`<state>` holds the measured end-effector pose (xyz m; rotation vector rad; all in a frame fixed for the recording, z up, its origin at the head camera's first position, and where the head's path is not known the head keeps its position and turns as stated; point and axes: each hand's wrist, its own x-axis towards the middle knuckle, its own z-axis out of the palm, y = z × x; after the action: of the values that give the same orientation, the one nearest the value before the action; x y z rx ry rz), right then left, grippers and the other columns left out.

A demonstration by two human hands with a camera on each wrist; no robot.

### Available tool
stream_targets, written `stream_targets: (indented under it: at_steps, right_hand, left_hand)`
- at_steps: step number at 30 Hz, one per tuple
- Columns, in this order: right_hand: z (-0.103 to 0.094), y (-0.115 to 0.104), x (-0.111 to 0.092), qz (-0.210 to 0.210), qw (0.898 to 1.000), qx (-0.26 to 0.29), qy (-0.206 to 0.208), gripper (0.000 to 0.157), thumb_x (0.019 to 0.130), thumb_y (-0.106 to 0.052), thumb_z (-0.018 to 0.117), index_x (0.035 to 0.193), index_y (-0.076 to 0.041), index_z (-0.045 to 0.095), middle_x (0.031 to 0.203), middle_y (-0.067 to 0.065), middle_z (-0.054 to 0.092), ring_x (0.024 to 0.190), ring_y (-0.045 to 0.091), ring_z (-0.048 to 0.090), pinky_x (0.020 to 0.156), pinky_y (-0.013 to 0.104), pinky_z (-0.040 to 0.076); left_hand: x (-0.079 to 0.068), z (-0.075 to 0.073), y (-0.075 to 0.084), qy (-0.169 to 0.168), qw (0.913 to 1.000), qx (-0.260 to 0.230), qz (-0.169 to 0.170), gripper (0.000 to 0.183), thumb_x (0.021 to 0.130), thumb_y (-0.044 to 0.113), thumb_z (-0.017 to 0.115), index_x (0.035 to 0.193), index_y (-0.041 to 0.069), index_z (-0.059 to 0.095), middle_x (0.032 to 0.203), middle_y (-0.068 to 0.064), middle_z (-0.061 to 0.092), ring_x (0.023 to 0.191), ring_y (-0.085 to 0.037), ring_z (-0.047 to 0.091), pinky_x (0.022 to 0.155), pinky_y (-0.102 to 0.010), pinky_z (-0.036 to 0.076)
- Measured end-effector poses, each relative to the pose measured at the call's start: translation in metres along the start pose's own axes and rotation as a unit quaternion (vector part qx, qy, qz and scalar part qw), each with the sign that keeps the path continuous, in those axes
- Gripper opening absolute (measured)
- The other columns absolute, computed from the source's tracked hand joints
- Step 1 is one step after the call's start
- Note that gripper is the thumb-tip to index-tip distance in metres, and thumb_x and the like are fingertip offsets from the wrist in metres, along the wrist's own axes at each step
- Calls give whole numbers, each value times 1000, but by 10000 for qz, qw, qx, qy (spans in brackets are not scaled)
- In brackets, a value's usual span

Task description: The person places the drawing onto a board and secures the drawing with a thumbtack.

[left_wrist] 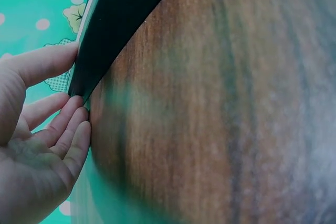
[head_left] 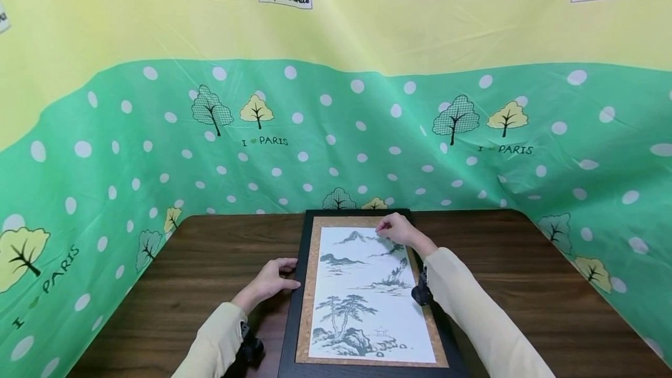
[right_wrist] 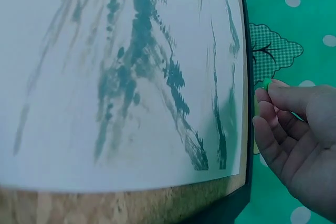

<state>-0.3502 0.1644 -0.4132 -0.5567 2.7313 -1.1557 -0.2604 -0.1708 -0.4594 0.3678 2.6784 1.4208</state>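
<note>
A black-framed cork board (head_left: pixel 303 308) lies on the table, a white ink landscape print (head_left: pixel 388 331) on its cork. My left hand (head_left: pixel 270 279) is at the board's left side, thumb and fingertips touching the frame's edge. The left wrist view shows those fingertips against the black frame (left_wrist: pixel 121 19). Over the print's upper right corner is my right hand (head_left: pixel 397 230). Between its thumb and forefinger, my right hand (right_wrist: pixel 304 124) pinches a small green push pin (right_wrist: pixel 267 83); its point is hidden.
The dark wooden table (head_left: pixel 220 255) extends to both sides of the board. A green and yellow printed curtain (head_left: pixel 336 121) hangs behind and around it. Each wrist carries a small black camera, such as the left-wrist camera (head_left: pixel 252 347).
</note>
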Motion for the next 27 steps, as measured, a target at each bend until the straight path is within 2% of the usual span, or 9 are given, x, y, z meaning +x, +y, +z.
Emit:
stream_targets:
  at_steps: [4, 11, 22, 27]
  right_hand:
    - [3, 3, 4, 195, 9998, 80, 73, 14, 88, -2, 54, 93, 7, 64, 73, 19, 58, 58, 21, 48, 52, 31, 45]
    - [10, 8, 12, 427, 9987, 100, 272, 12, 87, -2, 56, 90, 5, 65, 70, 11, 57, 56, 15, 47, 51, 26, 42]
    - [23, 11, 23, 584, 9971, 394, 273, 13, 88, -2, 54, 89, 5, 64, 67, 6, 53, 52, 13, 43, 50, 24, 38]
    - [27, 10, 27, 879, 9939, 512, 415, 15, 89, -5, 54, 90, 3, 66, 71, 6, 56, 52, 13, 43, 50, 25, 39]
  left_hand:
    - [0, 0, 1, 46, 10000, -49, -47, 53, 71, 4, 74, 118, -8, 54, 112, -18, 57, 102, -31, 52, 87, -44, 43]
    - [0, 0, 0, 19, 9998, -154, -105, 52, 71, 4, 74, 118, -6, 54, 111, -17, 58, 102, -30, 52, 88, -44, 42]
    - [-1, 0, 0, -73, 9996, -253, -44, 53, 73, 5, 73, 120, -7, 52, 112, -18, 57, 103, -31, 51, 88, -45, 42]
    - [-1, 1, -2, -39, 9996, -278, 2, 54, 73, 5, 73, 121, -7, 51, 113, -18, 56, 103, -31, 51, 87, -45, 42]
